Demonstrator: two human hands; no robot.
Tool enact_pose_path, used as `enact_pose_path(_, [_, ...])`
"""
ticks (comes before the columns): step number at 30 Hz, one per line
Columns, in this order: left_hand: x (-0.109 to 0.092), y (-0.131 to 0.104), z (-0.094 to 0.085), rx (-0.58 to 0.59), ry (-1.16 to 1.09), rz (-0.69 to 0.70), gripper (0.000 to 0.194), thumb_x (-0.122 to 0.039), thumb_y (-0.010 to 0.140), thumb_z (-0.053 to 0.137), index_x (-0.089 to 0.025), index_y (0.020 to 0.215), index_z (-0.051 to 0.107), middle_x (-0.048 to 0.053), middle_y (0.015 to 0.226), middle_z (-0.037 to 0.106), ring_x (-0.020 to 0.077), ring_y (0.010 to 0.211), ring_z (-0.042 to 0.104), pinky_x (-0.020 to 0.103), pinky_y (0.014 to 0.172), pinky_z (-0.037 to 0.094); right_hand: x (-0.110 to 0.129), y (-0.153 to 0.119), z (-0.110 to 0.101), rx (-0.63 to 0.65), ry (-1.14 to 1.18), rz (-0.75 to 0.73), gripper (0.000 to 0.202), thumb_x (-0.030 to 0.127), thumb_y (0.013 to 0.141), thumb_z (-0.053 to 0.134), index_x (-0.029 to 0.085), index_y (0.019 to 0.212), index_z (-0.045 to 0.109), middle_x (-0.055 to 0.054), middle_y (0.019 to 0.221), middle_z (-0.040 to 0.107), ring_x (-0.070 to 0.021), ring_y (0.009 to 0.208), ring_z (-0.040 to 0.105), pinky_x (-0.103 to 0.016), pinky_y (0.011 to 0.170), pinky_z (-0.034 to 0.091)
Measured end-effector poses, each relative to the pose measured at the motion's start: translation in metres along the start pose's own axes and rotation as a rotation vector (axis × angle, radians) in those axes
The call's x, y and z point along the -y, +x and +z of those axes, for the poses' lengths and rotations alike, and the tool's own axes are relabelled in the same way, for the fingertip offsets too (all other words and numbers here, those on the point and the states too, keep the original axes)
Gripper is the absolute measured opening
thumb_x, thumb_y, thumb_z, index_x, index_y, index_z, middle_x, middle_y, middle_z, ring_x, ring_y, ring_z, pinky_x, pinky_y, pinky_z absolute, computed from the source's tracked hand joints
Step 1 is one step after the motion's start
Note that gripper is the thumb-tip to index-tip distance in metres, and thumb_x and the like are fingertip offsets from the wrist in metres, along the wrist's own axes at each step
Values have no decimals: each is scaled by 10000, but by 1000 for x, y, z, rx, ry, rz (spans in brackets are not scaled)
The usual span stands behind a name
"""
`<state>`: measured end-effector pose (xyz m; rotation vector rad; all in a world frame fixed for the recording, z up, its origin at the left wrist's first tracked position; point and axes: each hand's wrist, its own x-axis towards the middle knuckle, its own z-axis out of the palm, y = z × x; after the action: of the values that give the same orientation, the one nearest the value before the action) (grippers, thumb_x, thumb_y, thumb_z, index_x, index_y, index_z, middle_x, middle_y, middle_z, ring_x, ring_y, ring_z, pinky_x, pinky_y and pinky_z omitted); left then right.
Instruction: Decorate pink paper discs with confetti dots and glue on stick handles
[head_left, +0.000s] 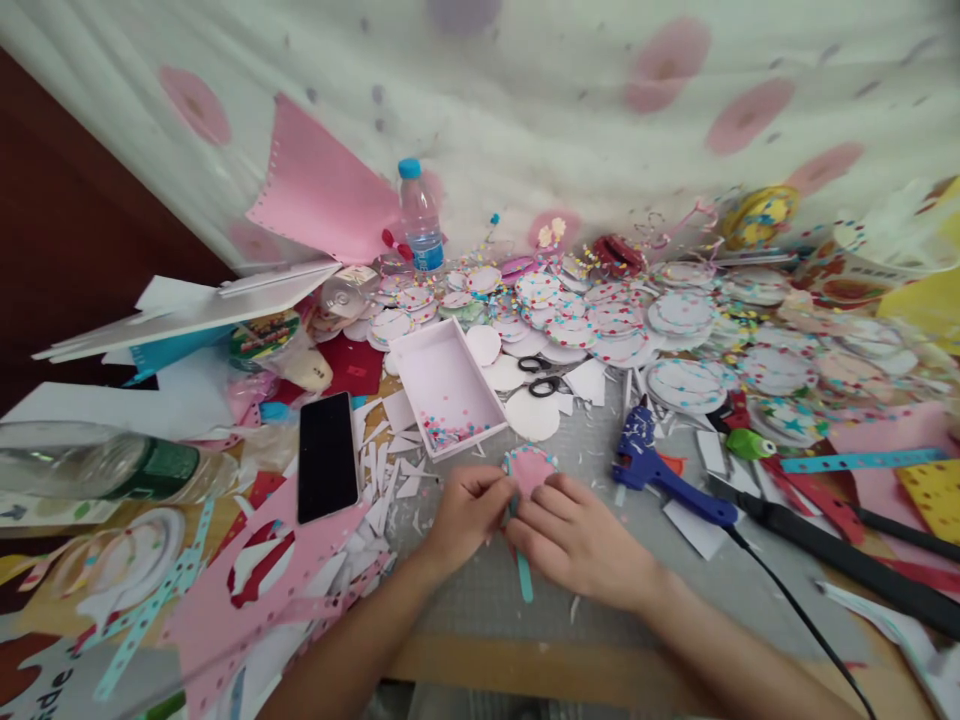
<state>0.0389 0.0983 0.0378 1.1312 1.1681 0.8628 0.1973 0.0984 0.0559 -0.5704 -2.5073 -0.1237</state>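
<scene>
Near the front middle of the grey mat, both hands meet at a small pink disc (531,468) with coloured beads along its rim. My left hand (471,508) pinches its lower left edge with thumb and forefinger. Curled over the lower right part, my right hand (574,530) has its fingertips close to those of the left. A turquoise strip (525,578) hangs down below the fingers; its upper end is hidden by them. Just behind the hands lies a white disc (532,414), and a shallow white box (450,390) holding loose beads sits behind the left hand.
A blue glue gun (645,450) with a black cord lies to the right, near a black-handled tool (847,560). Black scissors (541,378) rest behind. A phone (328,458) and paper scraps are left. Stacked beaded discs (686,385) and a water bottle (421,220) stand at the back.
</scene>
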Motion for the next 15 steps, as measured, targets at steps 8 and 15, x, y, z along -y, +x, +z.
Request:
enact_pose_path(8, [-13, 0, 1, 29, 24, -112, 468, -534, 805, 519, -162, 522, 535, -77, 335, 340, 54, 289, 269, 214, 335, 172, -7, -14, 13, -184, 250, 229, 249, 18, 787, 504, 240, 686, 456, 17, 617, 477, -162, 606, 426, -299, 539, 350])
enact_pose_path(15, [-9, 1, -7, -196, 283, -68, 444, -418, 869, 432, -159, 525, 539, -64, 394, 317, 71, 385, 312, 222, 432, 231, -12, -19, 12, -671, 786, 714, 214, 41, 880, 421, 248, 915, 377, 48, 687, 364, -126, 593, 377, -260, 542, 307])
